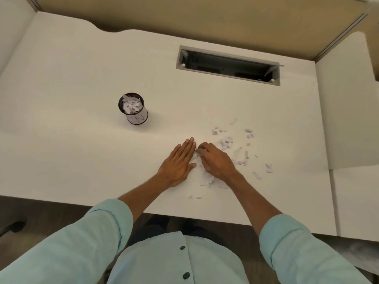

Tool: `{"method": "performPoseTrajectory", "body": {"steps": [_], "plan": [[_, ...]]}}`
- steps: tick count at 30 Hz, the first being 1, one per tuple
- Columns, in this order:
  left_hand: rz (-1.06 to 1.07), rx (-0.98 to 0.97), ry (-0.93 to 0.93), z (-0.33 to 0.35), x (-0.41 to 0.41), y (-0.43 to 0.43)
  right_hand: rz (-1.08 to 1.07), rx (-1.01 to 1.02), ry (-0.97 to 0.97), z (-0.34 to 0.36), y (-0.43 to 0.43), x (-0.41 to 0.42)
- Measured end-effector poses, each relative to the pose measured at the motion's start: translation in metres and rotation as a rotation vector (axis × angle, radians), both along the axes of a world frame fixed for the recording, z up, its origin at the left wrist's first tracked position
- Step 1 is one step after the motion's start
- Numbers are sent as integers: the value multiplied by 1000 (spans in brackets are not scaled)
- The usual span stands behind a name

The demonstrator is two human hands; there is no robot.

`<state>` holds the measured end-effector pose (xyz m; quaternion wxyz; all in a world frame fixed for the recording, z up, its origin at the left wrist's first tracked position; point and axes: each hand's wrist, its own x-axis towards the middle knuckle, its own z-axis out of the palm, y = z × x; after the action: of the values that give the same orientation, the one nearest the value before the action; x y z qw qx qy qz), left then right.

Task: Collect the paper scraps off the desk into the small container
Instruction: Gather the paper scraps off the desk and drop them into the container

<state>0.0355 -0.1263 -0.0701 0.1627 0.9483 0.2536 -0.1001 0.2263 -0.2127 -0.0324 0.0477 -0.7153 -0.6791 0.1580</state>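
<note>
A small round container [137, 116] with a dark rim stands on the white desk [82, 78], left of centre, and white paper scraps fill its top. My left hand [178, 162] lies flat on the desk, fingers together, its edge against a heap of white paper scraps [203, 175]. My right hand [215, 159] rests curled on top of that heap, fingers bent onto the paper. More loose scraps [239, 148] lie scattered to the right of my hands, out to about the desk's right third. One small scrap [194, 197] lies near the front edge.
A grey rectangular cable slot [227, 65] is cut into the desk behind the scraps. Beige partition panels stand along the back and right. A second white desk surface [352, 119] adjoins on the right. A dark chair part [12, 227] shows at the lower left.
</note>
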Motion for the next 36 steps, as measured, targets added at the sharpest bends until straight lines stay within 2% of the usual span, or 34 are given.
{"method": "performPoseTrajectory", "body": {"steps": [3,6,9,11,12,16,19,23,27,31,36], "plan": [[-18,-20,0,4,10,-2,-79,55,29,2,-11,8],[-31,8,-54,10,10,0,-308,192,125,3,-27,17],[-302,66,-108,11,-4,1,-622,349,167,3,-54,23],[-519,87,-98,10,-15,1,-733,403,113,3,-78,23],[-549,92,-98,9,-17,1,-761,410,86,2,-91,23],[-379,66,-150,8,-17,-8,-893,341,40,-10,-149,18],[-390,46,-169,7,-13,-19,-1062,242,77,-14,-178,13],[-463,55,-138,-1,-14,-33,-966,123,246,-12,-178,14],[-399,59,-81,-1,-6,-28,-809,4,439,-8,-160,15],[-313,88,-47,2,11,-14,-703,-14,502,-7,-136,12],[-186,92,11,8,34,9,-711,-30,535,-4,-100,7]]}}
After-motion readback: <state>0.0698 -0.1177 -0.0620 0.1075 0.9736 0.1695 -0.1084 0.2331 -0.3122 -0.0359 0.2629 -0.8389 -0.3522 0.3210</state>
